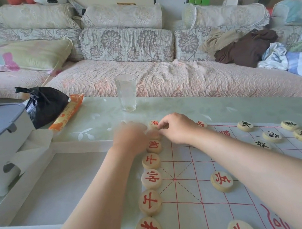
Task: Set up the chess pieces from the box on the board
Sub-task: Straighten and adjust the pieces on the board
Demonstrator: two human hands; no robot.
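Nearest, round pale wooden pieces with red characters (151, 179) down the left edge of the white red-lined board (189, 197) — black-lettered wooden discs (272, 136) on its right. Just left, a shallow white box (79, 144). At the far corner, right hand (178, 128) pinching a blurred disc (154, 134), left hand (129, 135) alongside (grip too blurred to tell). Beyond, a clear drinking glass (127, 92).

Single head view, facing forward-down; left hand (130, 136) and right hand (177, 128) close, mid-frame; sofa (160, 77) beyond hands.
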